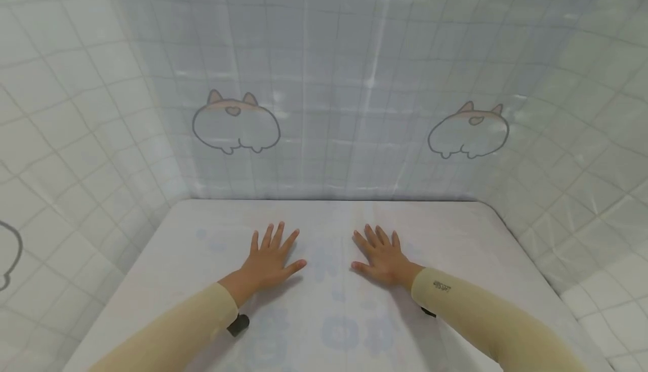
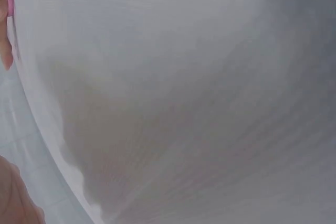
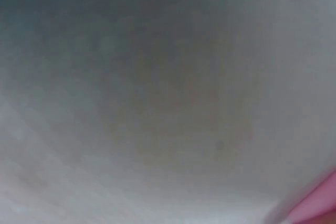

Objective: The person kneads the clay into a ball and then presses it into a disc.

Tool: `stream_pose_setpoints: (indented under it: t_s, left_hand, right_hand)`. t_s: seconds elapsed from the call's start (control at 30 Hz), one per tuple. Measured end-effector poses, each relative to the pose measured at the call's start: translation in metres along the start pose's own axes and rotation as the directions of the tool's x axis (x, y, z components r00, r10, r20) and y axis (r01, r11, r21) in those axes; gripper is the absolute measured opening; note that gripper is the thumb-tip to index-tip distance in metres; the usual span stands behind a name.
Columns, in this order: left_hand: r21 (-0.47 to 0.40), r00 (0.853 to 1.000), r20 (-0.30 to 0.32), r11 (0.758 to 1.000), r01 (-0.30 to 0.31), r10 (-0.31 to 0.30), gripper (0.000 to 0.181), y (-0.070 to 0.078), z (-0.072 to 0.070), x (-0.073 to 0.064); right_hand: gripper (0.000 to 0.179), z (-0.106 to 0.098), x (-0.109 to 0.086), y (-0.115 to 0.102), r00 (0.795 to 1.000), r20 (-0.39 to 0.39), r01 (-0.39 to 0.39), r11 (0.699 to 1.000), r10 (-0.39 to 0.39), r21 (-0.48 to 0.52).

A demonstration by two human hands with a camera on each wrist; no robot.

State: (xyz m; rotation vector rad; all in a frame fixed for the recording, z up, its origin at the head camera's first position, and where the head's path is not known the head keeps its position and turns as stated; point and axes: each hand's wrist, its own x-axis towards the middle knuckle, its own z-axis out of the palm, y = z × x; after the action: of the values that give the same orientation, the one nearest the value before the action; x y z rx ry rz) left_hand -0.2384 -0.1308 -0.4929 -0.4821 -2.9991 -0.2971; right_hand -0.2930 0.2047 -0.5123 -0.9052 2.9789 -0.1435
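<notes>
In the head view my left hand [image 1: 268, 259] rests palm down on the white table [image 1: 324, 220], its fingers spread and straight. My right hand [image 1: 386, 260] lies the same way to its right, with a gap between the two. Neither hand holds anything. Beige sleeves reach both wrists, and a dark piece [image 1: 238, 325] shows under the left cuff. The left wrist view is mostly pale table surface, with bits of skin [image 2: 17, 195] at its left edge. Blurred grey surface fills the right wrist view, with a pink strip [image 3: 316, 203] in the lower right corner.
A white grid-patterned curtain [image 1: 329, 152] with cartoon animal drawings rises behind the table's far edge. Similar grid sheets stand along the left [image 1: 81, 135] and right [image 1: 572, 180] sides. Faint bluish marks [image 1: 340, 332] show on the tabletop near the front.
</notes>
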Motion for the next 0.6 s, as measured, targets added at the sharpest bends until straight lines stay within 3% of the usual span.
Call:
stream_pose_setpoints:
  t_s: [0.17,0.37,0.6]
  left_hand:
    - [-0.037,1.000,0.012,0.999,0.012,-0.011,0.087,0.001,0.001,-0.001]
    - [-0.003,1.000,0.022,1.000,0.011,-0.011,0.085,-0.001,-0.003,-0.002]
    - [-0.001,1.000,0.011,1.000,-0.008,0.008,0.084,-0.004,-0.031,-0.009]
  right_hand:
    - [0.085,-0.006,-0.005,-0.001,1.000,-0.015,0.013,0.999,-0.013,0.046]
    - [0.084,-0.020,0.000,0.004,1.000,0.030,-0.006,0.993,0.003,0.116]
    - [0.078,-0.071,-0.009,0.025,0.987,0.138,-0.099,0.986,0.080,0.138]
